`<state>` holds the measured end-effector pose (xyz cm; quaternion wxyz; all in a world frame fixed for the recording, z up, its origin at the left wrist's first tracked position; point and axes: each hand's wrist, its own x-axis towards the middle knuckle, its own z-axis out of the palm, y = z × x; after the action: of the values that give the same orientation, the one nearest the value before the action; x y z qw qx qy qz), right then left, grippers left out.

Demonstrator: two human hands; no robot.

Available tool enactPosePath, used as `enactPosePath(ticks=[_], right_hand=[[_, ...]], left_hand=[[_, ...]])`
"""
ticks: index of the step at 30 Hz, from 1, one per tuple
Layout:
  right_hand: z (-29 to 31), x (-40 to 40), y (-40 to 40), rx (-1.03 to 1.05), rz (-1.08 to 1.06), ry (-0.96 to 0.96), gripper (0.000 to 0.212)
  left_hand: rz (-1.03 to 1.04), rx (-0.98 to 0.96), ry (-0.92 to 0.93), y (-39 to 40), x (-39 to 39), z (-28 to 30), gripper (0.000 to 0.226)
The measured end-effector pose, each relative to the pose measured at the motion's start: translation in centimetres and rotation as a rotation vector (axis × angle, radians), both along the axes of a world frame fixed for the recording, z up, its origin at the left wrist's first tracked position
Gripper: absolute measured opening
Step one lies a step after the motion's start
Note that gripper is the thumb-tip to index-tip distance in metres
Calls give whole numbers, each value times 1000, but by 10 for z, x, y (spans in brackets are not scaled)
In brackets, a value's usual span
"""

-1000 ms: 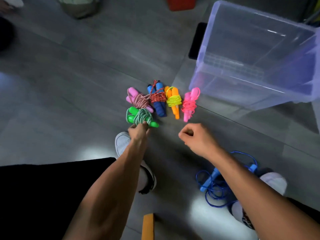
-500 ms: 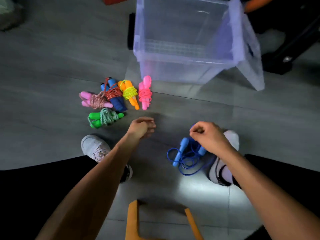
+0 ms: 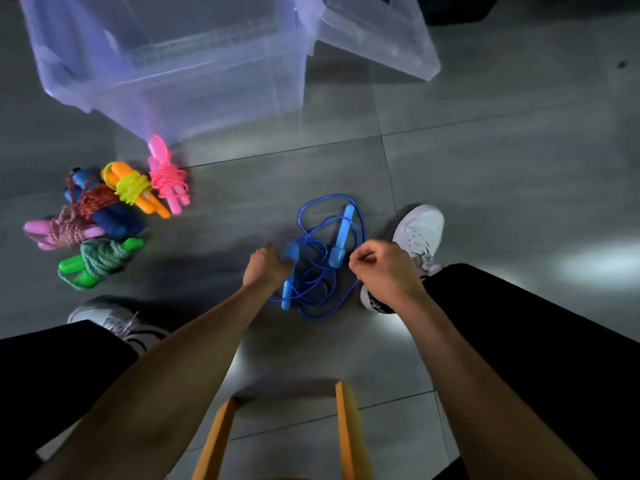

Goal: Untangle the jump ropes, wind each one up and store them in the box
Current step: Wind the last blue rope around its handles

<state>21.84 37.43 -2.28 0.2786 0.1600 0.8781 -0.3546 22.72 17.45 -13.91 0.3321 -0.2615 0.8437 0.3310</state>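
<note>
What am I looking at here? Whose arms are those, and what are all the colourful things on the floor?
A camera worn on a person's head looks down, so the arms are their own. The left hand reaches one handle of the loose blue jump rope on the grey floor; whether it grips is unclear. The right hand has curled fingers right beside the rope. Five wound ropes lie together: pink, orange and yellow, dark blue, pale pink and green. The clear box waits behind them.

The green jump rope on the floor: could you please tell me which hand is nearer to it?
Left. The left hand is just right of the green jump rope; the right hand is farther right.
</note>
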Motion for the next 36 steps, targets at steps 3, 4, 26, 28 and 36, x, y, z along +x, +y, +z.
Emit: enactPosePath(ticks=[3,4,26,28,36], right_hand=[[-6,0,7,-20,-14,16,9],[-5,-1,10,-30,-28,15,9],[145,-37,-68,-297,421,325,16],[166,-39,-80,-312,440,355,21],[201,-44,-98,-295,434,470,16]], left_hand=[[-91,-74,-83,17,-9,-13,48],[-98,-92,-99,20,-12,-16,51],[-100,665,659,-75,-20,286,32],[-15,599,681,-94,-16,301,29],[223,491,600,-130,-23,331,10]])
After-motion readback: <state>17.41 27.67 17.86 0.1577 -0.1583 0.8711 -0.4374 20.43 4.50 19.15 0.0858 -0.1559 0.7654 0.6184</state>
